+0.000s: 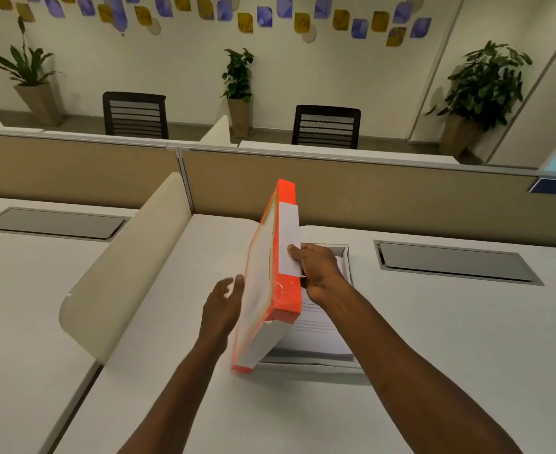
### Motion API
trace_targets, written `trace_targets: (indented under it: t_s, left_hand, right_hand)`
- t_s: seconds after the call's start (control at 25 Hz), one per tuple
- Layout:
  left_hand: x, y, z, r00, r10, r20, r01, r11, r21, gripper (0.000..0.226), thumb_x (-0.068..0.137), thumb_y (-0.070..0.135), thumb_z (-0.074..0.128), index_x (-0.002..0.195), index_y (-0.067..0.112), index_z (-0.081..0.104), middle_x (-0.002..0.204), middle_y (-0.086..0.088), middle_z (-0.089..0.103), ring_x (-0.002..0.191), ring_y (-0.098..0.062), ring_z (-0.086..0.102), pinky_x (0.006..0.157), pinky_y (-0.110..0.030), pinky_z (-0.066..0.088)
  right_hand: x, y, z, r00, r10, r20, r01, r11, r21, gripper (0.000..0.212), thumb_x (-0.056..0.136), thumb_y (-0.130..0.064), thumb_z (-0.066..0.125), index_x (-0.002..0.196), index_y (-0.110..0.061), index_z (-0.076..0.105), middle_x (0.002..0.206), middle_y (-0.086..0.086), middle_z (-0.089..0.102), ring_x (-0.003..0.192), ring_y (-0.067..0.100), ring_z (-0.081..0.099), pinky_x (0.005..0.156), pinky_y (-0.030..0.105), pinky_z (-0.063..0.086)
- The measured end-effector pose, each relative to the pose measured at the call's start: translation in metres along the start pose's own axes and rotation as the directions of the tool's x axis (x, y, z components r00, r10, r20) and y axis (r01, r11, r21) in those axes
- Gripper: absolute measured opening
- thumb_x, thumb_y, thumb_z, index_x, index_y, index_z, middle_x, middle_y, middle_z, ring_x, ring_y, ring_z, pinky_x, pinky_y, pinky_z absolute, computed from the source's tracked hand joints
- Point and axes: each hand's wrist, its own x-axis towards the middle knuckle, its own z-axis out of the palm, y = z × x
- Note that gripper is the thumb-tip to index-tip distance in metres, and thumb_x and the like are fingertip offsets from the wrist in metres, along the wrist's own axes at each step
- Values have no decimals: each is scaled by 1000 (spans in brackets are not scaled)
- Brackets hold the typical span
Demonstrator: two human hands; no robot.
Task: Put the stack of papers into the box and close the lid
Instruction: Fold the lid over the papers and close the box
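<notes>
1. While the box [345,257] is lying open on the white desk [434,339], the stack of papers [319,332] is already resting inside it, with the printed top sheet facing up.
2. Only the far right corner of the box wall and a part of its near edge are showing, because the lid and the right hand are covering the rest.
3. The orange lid [283,244] is standing almost on its edge at the left side of the box, and it is leaning over the papers; its white inside is facing left, and a white label is sitting on its orange side wall.
4. The lower corner of the lid is touching the desk just beside the near left corner of the box.
5. The right hand [319,273] is gripping the right edge of the lid, with the thumb pressing on the white label and the other fingers going behind the edge, so this hand is closed on the lid.
6. The left hand [224,306] is staying open, with the fingers spread, just beside the white inner face of the lid; it is blurred, so I cannot tell if the fingertips are touching it.
7. The papers are lying below the right hand and to the right of the lid, apart from both hands.
</notes>
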Motion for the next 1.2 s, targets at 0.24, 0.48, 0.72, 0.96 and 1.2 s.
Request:
trace_targets:
  t_s: [0.24,0.48,0.72,0.96,1.2]
  left_hand:
    - [38,-54,23,924,-351,151,332,933,135,68,97,64,42,139,11,48,142,-17,54,122,-38,58,104,-51,52]
    - [50,-59,20,925,-350,150,356,934,-15,60,97,56,51,126,4,59,124,-17,64,111,-40,62,97,-52,55]
    - [41,-66,15,956,-134,260,199,949,-244,52,93,57,55,132,23,59,132,-8,66,111,-32,67,98,-55,56]
    - [29,-58,35,920,-93,381,155,978,-136,91,81,76,48,158,36,21,162,0,33,139,-32,45,109,-54,45]
    - [20,-57,44,908,-51,417,90,993,-73,145,38,104,50,160,38,8,167,6,22,149,-30,33,118,-54,35]
  right_hand:
    - [2,3,-32,995,-19,-94,25,998,64,38,91,-21,70,125,-17,53,114,8,68,94,26,68,62,35,56]
    - [8,20,-72,962,-129,-239,69,967,-245,56,79,-39,81,125,-23,53,116,2,63,101,30,67,92,54,56]
    - [17,52,-121,930,-196,-311,79,933,-351,32,91,-37,68,119,-23,63,110,2,70,86,22,71,81,44,61]
    - [24,84,-163,934,-222,-281,115,930,-350,27,95,-28,64,122,-26,67,113,0,73,92,26,72,84,52,60]
    - [25,107,-176,942,-209,-263,115,936,-332,28,96,-17,62,118,-33,67,99,-21,72,87,15,73,71,37,61]
